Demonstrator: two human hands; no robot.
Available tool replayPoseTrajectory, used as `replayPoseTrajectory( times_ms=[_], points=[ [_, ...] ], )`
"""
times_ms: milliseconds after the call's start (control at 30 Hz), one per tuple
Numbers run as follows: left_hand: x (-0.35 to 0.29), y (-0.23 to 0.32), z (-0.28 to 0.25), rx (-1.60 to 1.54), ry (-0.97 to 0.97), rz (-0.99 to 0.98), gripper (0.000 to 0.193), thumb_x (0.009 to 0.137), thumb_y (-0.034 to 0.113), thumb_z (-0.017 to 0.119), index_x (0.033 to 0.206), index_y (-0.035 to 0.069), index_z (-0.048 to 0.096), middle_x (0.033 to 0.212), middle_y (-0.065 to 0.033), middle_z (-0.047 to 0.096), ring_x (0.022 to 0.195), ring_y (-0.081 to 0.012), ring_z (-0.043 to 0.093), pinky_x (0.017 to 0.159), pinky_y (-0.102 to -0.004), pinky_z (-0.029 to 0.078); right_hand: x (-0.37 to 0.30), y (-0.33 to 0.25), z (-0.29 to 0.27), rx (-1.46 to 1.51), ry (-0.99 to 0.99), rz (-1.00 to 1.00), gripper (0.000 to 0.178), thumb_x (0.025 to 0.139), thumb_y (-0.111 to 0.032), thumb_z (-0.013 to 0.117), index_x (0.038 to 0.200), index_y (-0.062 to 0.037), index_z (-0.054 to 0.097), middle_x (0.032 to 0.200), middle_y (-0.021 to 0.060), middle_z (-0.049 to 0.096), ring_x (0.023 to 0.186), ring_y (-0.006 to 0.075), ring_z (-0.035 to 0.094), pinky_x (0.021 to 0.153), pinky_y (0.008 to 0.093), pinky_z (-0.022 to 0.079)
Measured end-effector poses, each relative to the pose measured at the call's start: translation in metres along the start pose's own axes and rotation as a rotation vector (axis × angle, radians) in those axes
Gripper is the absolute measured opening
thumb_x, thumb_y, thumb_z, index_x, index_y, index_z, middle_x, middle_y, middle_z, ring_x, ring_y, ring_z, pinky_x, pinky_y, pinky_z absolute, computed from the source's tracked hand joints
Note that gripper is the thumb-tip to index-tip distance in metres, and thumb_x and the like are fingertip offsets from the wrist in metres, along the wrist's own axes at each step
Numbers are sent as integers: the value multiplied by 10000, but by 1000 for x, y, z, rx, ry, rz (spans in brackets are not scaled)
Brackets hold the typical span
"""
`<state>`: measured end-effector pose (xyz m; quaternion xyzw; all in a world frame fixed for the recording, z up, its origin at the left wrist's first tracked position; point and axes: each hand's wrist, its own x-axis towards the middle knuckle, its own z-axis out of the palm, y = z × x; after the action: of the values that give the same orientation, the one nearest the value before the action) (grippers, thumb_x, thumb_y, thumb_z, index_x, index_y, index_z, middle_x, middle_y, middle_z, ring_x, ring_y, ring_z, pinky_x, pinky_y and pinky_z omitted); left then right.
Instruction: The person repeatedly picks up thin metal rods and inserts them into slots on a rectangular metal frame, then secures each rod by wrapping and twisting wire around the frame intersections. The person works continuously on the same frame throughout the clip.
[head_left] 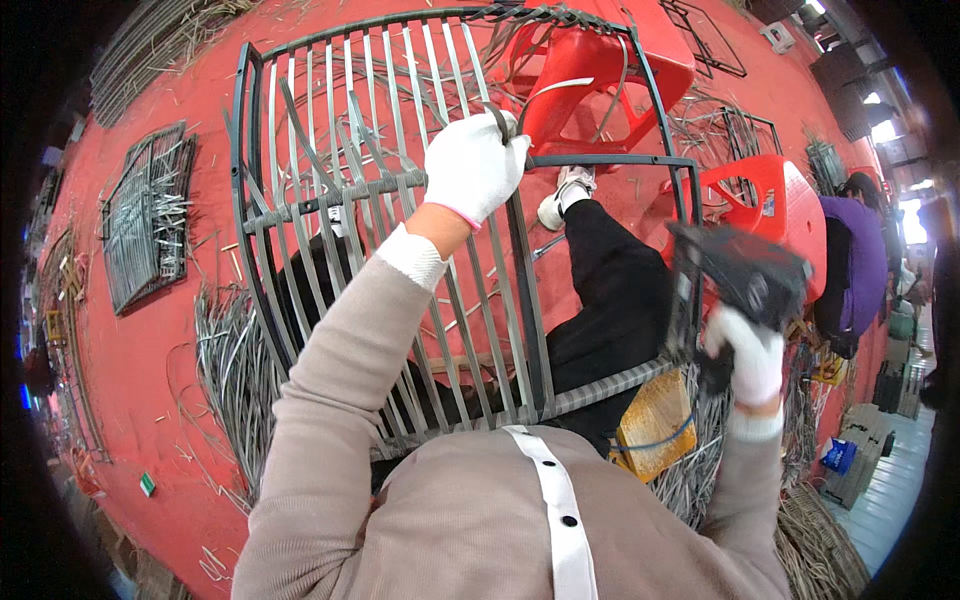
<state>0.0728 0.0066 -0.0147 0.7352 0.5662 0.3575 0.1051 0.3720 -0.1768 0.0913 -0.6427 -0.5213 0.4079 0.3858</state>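
My left hand (474,165), in a white glove, is closed on a grey flat strip (499,122) at the crossbar of a dark metal frame (532,300). Many pale grey strips (400,90) run lengthwise over this frame, which leans across my lap. Some loose strip ends stick up left of the hand. To the right, my gloved right hand (745,355) grips the handle of a black staple gun (745,272), raised beside the frame's right side. Motion blurs the tool, so its nose is unclear.
A red plastic stool (660,50) stands behind the frame, another red stool (790,225) to its right. Bundles of grey strips (235,370) lie on the red floor. A yellow block (655,425) sits by my right leg. A person in purple (858,260) is at far right.
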Motion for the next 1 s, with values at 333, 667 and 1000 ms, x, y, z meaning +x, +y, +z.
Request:
replayPoseTrajectory(
  times_ms=[333, 667, 1000],
  points=[
    [17, -6, -1, 13, -273, -170, 307, 856, 326, 673, 944, 40, 739, 904, -185, 724, 904, -351, 704, 814, -444, 560, 115, -62, 77, -480, -568, -221, 173, 702, -33, 628, 625, -73, 479, 623, 0, 505, 579, 125, 532, 557, 264, 399],
    [19, -4, -8, -19, -307, -191, 317, 872, 322, 626, 945, 35, 737, 924, -185, 725, 911, -356, 701, 828, -447, 559, 127, -68, 85, -608, -586, -213, 180, 736, -13, 620, 595, -68, 522, 600, 6, 523, 554, 108, 537, 514, 266, 393],
    [13, -8, -6, -7, -160, -74, 354, 852, 361, 636, 807, 15, 695, 799, -211, 685, 819, -390, 679, 770, -459, 539, 5, -18, 2, 25, -15, 184, 103, 786, 39, 574, 868, -12, 610, 611, 36, 569, 528, 133, 544, 503, 276, 411]
  ],
)
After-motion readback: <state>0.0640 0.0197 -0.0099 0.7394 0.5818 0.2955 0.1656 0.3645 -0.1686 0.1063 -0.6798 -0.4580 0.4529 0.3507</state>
